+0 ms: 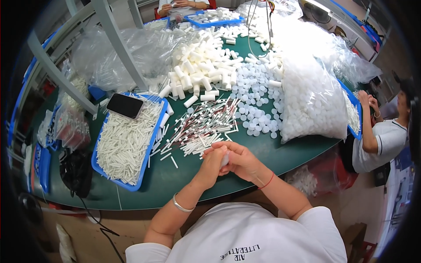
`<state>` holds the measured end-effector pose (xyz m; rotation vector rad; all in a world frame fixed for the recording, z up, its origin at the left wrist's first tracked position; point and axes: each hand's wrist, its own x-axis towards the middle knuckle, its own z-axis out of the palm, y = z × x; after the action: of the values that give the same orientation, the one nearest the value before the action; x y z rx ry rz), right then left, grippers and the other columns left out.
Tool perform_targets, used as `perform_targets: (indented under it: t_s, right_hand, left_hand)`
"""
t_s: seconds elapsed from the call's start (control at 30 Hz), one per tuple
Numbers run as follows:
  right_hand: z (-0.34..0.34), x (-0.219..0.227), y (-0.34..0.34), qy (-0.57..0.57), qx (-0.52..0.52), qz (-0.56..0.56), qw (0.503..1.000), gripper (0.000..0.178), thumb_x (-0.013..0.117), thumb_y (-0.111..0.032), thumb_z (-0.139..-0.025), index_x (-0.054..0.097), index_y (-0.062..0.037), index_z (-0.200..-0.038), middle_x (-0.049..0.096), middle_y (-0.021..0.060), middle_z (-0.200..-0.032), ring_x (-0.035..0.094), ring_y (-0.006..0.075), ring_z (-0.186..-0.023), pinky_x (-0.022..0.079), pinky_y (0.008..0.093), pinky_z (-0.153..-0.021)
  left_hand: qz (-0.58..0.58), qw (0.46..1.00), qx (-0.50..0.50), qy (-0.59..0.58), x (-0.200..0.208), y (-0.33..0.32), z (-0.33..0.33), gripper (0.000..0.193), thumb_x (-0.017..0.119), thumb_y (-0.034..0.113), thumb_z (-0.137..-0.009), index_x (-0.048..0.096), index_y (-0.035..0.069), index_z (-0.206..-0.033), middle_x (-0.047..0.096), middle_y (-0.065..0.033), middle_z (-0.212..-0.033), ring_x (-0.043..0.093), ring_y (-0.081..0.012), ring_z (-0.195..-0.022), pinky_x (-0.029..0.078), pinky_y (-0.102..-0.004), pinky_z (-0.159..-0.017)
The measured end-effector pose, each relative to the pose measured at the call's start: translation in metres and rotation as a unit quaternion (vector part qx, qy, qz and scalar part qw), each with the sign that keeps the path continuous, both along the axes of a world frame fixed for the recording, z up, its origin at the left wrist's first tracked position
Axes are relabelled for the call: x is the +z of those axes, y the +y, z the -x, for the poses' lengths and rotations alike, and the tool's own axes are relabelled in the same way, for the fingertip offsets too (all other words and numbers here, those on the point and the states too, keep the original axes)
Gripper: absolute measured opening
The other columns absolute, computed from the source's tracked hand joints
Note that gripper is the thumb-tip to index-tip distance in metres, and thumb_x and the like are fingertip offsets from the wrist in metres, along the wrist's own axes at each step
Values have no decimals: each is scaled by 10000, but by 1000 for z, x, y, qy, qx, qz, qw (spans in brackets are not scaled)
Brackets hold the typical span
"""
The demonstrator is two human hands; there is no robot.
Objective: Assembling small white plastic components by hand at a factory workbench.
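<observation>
Finding: one small pale piece (225, 160) is cupped between the person's two hands, raised over the near edge of the tabletop (280, 160), about midway along that edge. The left hand (211, 163) is curled in with its fingers bent against the piece; the right hand (240, 160) closes around it from the other side. Neither hand is spread, and the hands touch each other. The fingers cover most of the piece, so its full shape, and whether it is one part or several, cannot be told.

Just beyond the hands lies a loose heap of thin white-and-dark-red sticks (208, 125). Translucent round caps (258, 118) are scattered to its right, and white foam cylinders (197, 65) are heaped toward the far edge. A blue tray (151, 147) of short white sticks (123, 147) stands near the left part of the near edge, with a dark phone (124, 106) resting on its upper end. A full clear bag (312, 103) sits toward the right end.

Assessment: the step in hand appears to be close two-handed work on a single small piece, probably pressing or fitting. The next move would call for one hand to steady the piece while the other applies even finger pressure, since a slack grip could let it slip.
</observation>
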<state>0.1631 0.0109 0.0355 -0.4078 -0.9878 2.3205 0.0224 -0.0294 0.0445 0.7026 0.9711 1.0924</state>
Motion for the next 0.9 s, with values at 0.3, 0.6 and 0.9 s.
perform_targets:
  t_s: [0.3, 0.6, 0.9]
  right_hand:
    - [-3, 8, -6, 29, -7, 35, 999, 520, 554, -299, -955, 438, -71, -1408, 517, 234, -1317, 552, 283, -1128, 492, 398, -880]
    - [-33, 18, -25, -249, -201, -582, 747, 724, 748, -172, -816, 385, -4, -1419, 467, 198, -1365, 549, 289, -1152, 481, 339, -914]
    - [-97, 10, -83, -360, -201, -556, 722, 736, 744, -24, -674, 446, -3, -1347, 548, 157, -1215, 591, 248, -1023, 490, 310, -842]
  left_hand:
    - [18, 997, -9, -74, 5, -5, -5, 362, 420, 342, -966, 501, 62, -751, 468, -11, -618, 399, -85, -456, 287, -226, -398]
    - [38, 990, -55, -128, 3, 2, -18, 530, 260, 492, -1026, 514, 71, -830, 477, -34, -593, 461, -138, -510, 372, -261, -463]
    - [121, 963, -192, -146, -25, -35, -73, 562, 230, 477, -1036, 560, 49, -881, 533, -65, -652, 553, -174, -660, 479, -314, -645]
